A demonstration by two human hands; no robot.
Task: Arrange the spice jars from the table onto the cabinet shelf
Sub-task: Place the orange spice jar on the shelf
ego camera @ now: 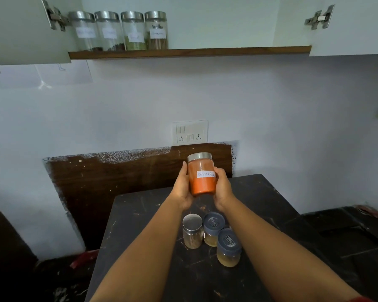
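A glass jar of red chilli powder (202, 180) with a steel lid and a white label is held up above the dark table (271, 205). My left hand (182, 188) grips its left side and my right hand (222, 187) grips its right side. Three smaller jars stand on the table below my wrists: one with a steel lid (192, 231) and two with grey plastic lids (213, 228) (228, 247). Several labelled steel-lidded jars (118, 30) stand in a row at the left of the cabinet shelf (205, 52).
Both cabinet doors (20, 29) (358, 25) hang open beside the shelf. The shelf's right part is bare. A switch and socket plate (190, 132) is on the white wall above a brown panel (118, 171). Dark counter (347, 236) lies to the right.
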